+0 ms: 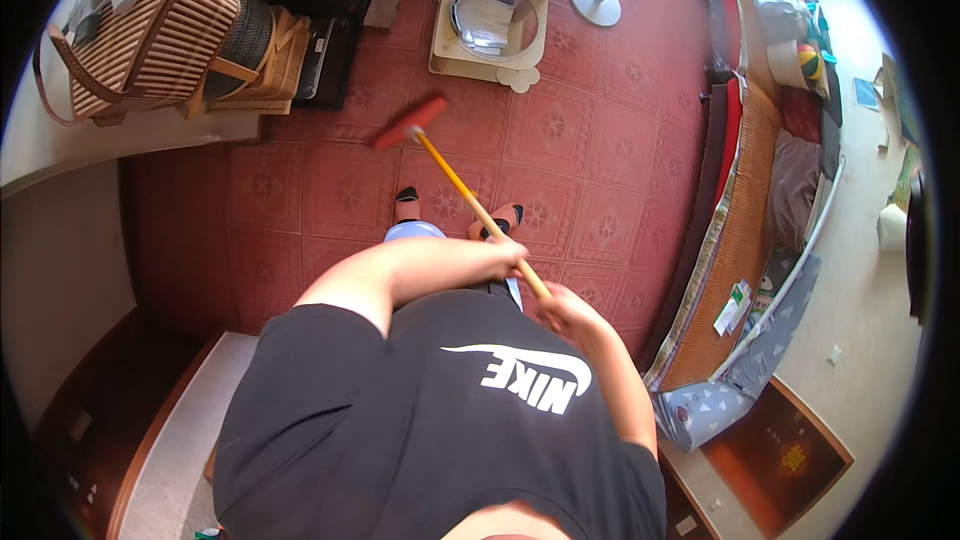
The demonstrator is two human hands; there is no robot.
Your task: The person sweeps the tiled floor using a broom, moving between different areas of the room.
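Observation:
A floor broom or mop with a red head (411, 122) and a yellow-to-pale wooden handle (457, 181) slants from the red tiled floor (457, 116) up to my body. Around the handle, in front of my waist, my left hand (510, 255) is closed. My right hand (564, 310) grips close to its upper end, lower in the picture and nearer my chest. The head lies at a tilt on the floor ahead of my slippered feet; it is slightly blurred, so its bristles or pad cannot be made out.
Ahead stands a pale wooden cat-tree-like stand (487, 64) with a clear bowl, near a white fan base (596, 4). Woven baskets (180, 30) crowd the left. A bed with a brown mat (720, 270) runs along the right; a wooden cabinet (780, 457) stands behind right.

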